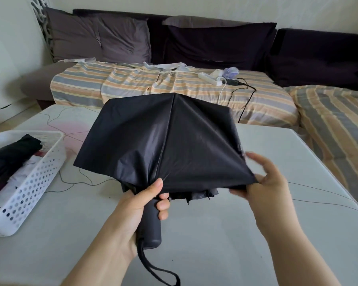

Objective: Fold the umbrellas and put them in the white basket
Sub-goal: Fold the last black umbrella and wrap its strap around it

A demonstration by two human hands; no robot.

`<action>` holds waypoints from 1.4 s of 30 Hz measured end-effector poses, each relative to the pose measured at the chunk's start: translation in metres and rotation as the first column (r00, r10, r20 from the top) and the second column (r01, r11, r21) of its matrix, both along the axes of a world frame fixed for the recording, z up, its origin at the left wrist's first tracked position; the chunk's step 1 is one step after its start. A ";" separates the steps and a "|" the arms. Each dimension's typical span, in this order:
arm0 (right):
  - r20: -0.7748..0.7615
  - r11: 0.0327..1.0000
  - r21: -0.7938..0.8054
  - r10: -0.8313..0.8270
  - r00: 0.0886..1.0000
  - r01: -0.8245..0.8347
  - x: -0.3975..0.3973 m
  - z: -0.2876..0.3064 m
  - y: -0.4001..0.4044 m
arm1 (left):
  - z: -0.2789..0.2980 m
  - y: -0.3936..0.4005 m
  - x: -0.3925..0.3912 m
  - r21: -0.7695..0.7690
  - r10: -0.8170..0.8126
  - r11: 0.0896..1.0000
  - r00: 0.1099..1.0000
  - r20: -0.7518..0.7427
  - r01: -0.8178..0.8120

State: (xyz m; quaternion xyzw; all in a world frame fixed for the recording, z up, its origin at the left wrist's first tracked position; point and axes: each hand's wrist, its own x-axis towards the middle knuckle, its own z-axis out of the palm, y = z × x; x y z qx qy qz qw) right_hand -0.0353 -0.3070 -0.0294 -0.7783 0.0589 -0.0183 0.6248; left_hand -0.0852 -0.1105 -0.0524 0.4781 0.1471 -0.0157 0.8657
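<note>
So the black umbrella (165,141) was up off the table (236,234), roughly in the middle of the shot, with its canopy half collapsed and slack and the top pointing away toward the sofa (174,87). The left hand (136,211) had its fingers (163,205) wrapped right round the dark handle (151,230), thumb lying up against the fabric edge, and the wrist strap (153,269) dangled down in a loop below. The right hand (265,182) was pinching the near right corner of the canopy between thumb and fingers, pulling that bit of fabric out to the side. The white basket (29,182) sat at the left edge of the table, well apart from the umbrella, already holding some dark folded stuff; couldn't tell exactly what. On the striped sofa cover there was a white power strip (210,78) with cables plugged in.
</note>
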 end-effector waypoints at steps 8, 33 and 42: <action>-0.154 0.940 0.340 0.096 0.983 -0.038 0.005 0.000 0.000 | -0.007 -0.008 -0.002 0.026 -0.072 0.997 0.997 -0.011 0.072; 0.582 0.918 -0.334 0.021 0.813 0.215 0.015 0.019 0.027 | -0.012 -0.014 -0.002 0.550 -0.155 0.823 0.987 -0.027 0.144; 0.159 0.985 0.097 0.126 0.979 -0.143 0.046 0.016 -0.019 | -0.017 0.021 -0.004 0.709 -0.200 0.677 0.977 -0.080 0.197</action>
